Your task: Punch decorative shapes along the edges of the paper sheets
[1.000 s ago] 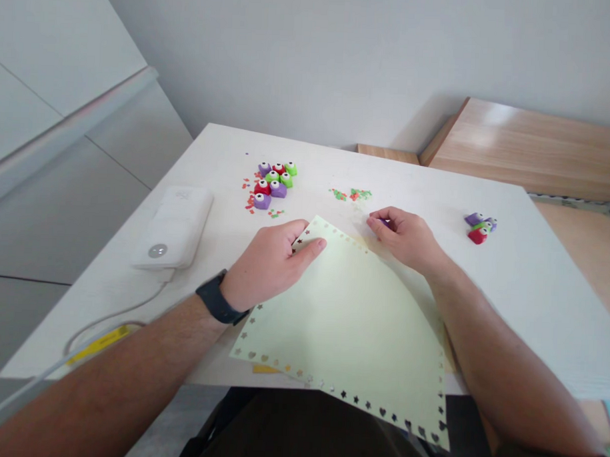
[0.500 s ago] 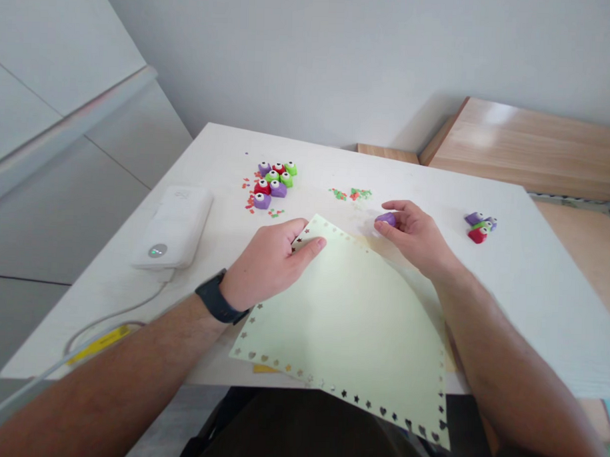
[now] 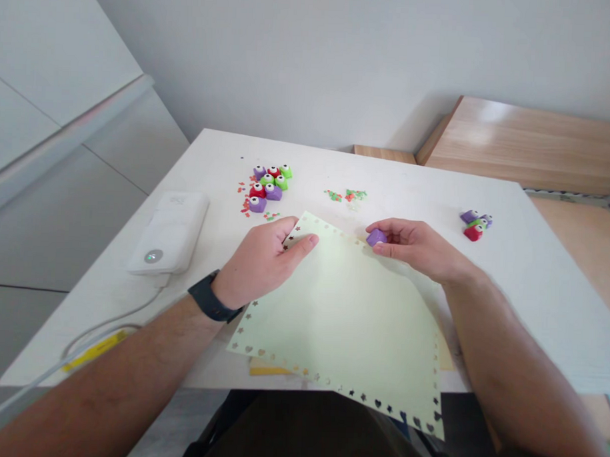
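A pale green sheet of paper (image 3: 352,310) has star and heart holes punched along its edges. My left hand (image 3: 264,257) pinches its upper left corner, thumb on top. In the fingers of my right hand (image 3: 409,244) is a purple craft punch (image 3: 376,237), right at the sheet's top edge; whether the paper sits in its slot I cannot tell. The sheet's lower edge hangs past the table front. Beyond my left hand stand several purple, red and green craft punches (image 3: 273,192) with white round buttons.
Small red and green paper cutouts (image 3: 355,195) lie beyond the sheet. More craft punches (image 3: 473,232) are grouped at the right. At left are a white power bank (image 3: 172,230) and its cable (image 3: 116,318). Yellowish paper (image 3: 270,367) shows under the sheet.
My right hand has brought the purple punch left and nearer, to the sheet's top edge. My left hand keeps its hold on the corner. The view has shifted slightly.
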`<state>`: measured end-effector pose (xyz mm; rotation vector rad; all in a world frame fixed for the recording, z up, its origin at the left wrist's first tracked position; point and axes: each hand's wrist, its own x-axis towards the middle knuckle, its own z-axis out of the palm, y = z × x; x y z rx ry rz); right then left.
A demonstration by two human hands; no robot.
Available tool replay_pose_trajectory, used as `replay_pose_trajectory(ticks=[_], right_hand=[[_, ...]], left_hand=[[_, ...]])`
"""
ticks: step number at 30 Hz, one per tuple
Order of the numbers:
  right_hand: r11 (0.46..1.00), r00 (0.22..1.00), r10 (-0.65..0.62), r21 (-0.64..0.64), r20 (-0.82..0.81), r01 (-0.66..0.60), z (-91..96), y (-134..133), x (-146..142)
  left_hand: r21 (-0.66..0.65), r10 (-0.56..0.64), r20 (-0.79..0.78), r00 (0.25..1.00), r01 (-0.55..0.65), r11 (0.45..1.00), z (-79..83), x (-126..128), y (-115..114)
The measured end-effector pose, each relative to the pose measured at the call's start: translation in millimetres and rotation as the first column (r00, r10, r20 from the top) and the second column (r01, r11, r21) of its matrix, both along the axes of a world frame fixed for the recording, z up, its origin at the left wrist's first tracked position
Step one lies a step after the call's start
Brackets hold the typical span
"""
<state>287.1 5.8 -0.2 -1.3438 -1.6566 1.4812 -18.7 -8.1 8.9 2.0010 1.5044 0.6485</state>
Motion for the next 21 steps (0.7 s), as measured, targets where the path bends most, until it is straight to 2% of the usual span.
replay_pose_trajectory(ticks=[21], right_hand=[[0.997,0.993,0.061,0.048,0.103,-0.067,0.6,-0.7,2.8]], left_hand=[[0.005,0.026,0.017,1.000,-0.026,1.000,2.0,-0.2,-0.2]])
